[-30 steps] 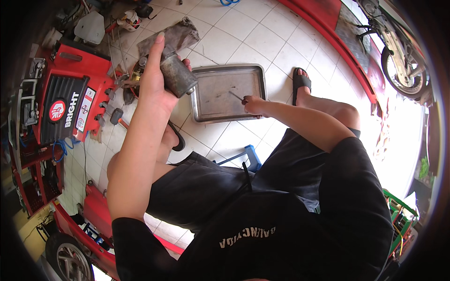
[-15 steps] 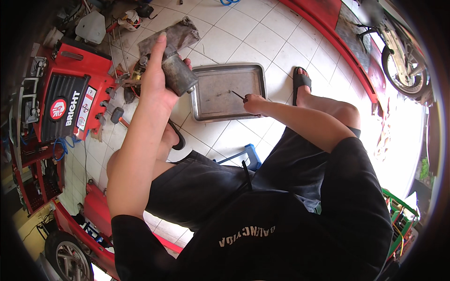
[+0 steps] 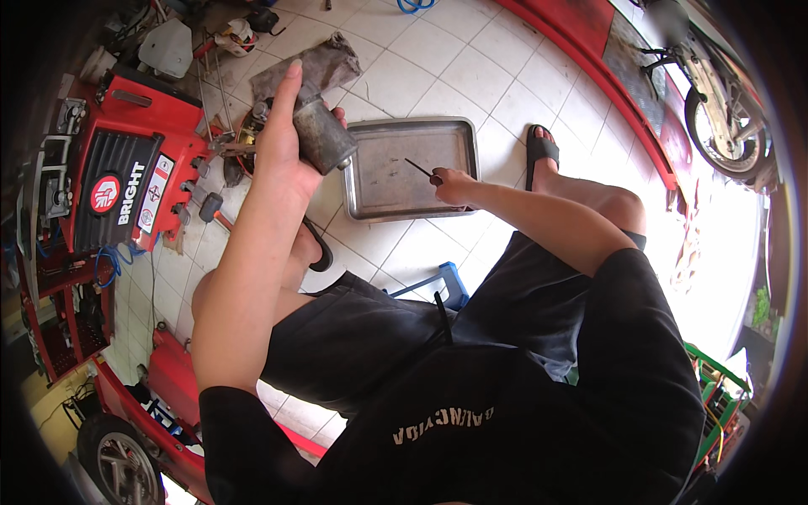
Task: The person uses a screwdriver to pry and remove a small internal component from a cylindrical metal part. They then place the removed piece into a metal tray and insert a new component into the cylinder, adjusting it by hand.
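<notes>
My left hand (image 3: pixel 282 143) grips a grimy dark metal cylinder (image 3: pixel 322 135), held upper left of the metal tray (image 3: pixel 400 126). A dirty, crumpled grey piece (image 3: pixel 328 57) shows just beyond that hand, partly hidden by it. My right hand (image 3: pixel 452 187) is closed on a thin dark rod-like tool (image 3: pixel 418 166), held over the tray's right half with its tip pointing up-left.
Red equipment (image 3: pixel 147 109), a mallet (image 3: pixel 208 208) and other tools lie at the left. A blue frame (image 3: pixel 454 284) is between my legs. A motorbike (image 3: pixel 728 126) stands upper right beside a red rail (image 3: pixel 640 126). A wheel (image 3: pixel 114 454) is lower left.
The thin tool in my right hand has shifted slightly within the tray's area, its tip moving up and left over the last half second. My left hand and the cylinder have barely moved.
</notes>
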The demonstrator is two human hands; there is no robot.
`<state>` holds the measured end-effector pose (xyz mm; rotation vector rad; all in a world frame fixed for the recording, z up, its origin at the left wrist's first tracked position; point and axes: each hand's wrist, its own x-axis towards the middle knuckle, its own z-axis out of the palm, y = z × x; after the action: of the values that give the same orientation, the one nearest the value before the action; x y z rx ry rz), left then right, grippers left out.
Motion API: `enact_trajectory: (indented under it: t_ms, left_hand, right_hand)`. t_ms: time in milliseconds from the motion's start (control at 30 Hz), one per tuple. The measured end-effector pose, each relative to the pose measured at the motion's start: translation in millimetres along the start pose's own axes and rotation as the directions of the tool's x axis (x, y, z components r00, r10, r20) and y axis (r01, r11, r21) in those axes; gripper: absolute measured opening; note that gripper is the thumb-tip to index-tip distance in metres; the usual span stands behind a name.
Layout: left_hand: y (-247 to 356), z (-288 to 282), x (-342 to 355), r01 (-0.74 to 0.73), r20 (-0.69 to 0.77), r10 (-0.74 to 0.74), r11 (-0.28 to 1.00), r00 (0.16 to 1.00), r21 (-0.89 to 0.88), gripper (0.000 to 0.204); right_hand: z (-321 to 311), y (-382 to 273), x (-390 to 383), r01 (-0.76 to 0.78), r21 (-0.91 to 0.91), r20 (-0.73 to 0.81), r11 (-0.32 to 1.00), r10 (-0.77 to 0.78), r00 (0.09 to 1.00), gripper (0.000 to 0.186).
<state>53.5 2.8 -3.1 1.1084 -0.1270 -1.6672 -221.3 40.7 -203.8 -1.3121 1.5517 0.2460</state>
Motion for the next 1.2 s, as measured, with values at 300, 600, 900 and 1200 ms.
enact_trajectory:
  t_ms: [300,600,900,1200]
  left_hand:
    - [1,5,-3,-0.007,-0.002,0.007,1.0,1.0,0.0,0.053]
    - [-1,20,-8,-0.048,-0.044,0.05,0.997,0.998,0.058,0.046]
    - [-5,28,-13,-0.029,-0.05,0.031,0.998,0.998,0.051,0.052]
    - [-2,31,-13,-0.041,-0.068,0.043,0.999,0.997,0.028,0.053]
  right_hand:
    - [0,-3,10,0.02,-0.006,0.013,1.0,-0.02,1.0,0.046]
    - [8,1,18,0.039,-0.113,0.013,0.993,-0.038,0.999,0.052]
    - [14,5,2,0.201,-0.183,0.096,0.962,-0.186,0.978,0.056]
    - [-6,3,15,0.212,-0.193,-0.066,0.958,-0.228,0.971,0.062]
